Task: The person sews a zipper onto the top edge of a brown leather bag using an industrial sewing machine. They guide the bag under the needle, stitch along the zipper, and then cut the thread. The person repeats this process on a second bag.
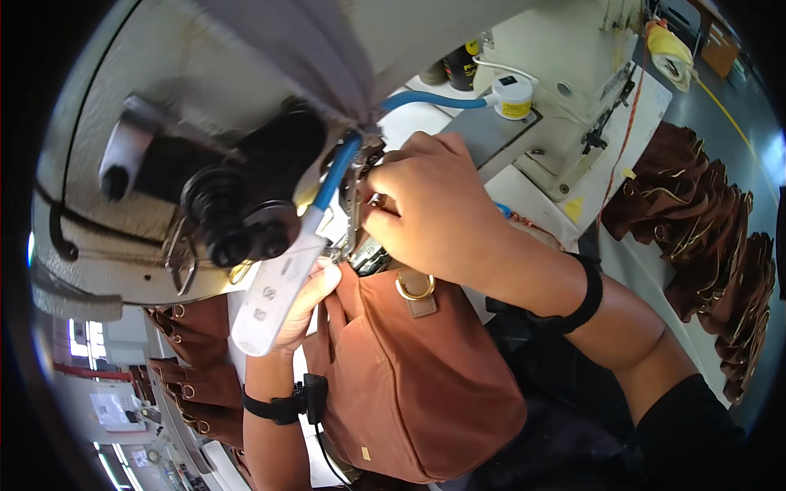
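- A brown leather bag is seen at the centre of the view, held up against the needle area of a sewing machine; its upper edge is placed under the machine head.
- A gold ring on a tan tab is noted at the bag's top edge, just below the right hand.
- The right hand is found closed down over the bag's top edge at the needle area, fingers curled tight; what is pinched beneath them cannot be told.
- The left hand is pressed against the bag's left side, partly hidden behind a white lamp arm; its grip cannot be told.
- Black wristbands are worn on both forearms.
- Stacks of brown leather pieces are observed at the right, well apart from the hands.
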Demonstrator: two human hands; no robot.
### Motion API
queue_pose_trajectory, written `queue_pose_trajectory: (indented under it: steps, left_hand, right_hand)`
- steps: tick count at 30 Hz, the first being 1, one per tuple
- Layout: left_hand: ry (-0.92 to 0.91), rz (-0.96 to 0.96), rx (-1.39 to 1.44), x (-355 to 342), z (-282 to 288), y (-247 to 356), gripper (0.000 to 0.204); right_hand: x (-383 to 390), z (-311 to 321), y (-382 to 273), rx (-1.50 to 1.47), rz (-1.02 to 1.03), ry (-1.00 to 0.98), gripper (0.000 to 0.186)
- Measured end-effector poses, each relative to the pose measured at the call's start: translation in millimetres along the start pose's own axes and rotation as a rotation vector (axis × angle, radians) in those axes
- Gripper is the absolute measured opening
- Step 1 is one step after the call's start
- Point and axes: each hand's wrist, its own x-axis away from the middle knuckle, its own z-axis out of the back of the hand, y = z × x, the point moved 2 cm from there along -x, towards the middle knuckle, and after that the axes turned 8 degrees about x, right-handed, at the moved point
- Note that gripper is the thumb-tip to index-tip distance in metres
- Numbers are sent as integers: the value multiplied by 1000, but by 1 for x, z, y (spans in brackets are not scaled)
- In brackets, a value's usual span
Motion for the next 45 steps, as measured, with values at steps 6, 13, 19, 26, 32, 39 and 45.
queue_pose_trajectory:
  steps: [6,13,19,26,32,39,45]
  left_hand:
    - [49,26,68,-6,2,0,9]
    - [13,-45,16,-12,3,-8,14]
    - [20,-31,-32,-3,-13,1,22]
    - [-70,77,85,1,-9,-1,30]
    - [72,37,-69,6,-21,8,22]
    - [4,62,-103,12,-29,30,12]
    - [100,-64,-168,7,-47,27,19]
  right_hand:
    - [4,-1,2,27,23,80,19]
    - [6,2,5,31,56,200,18]
    - [70,51,19,-529,-247,79,16]
    - [91,2,8,-1296,-611,-585,70]
    - [69,7,0,-1267,-538,-705,52]
    - [75,9,-3,-1406,-776,-678,30]
    - [77,7,1,-1398,-827,-626,31]
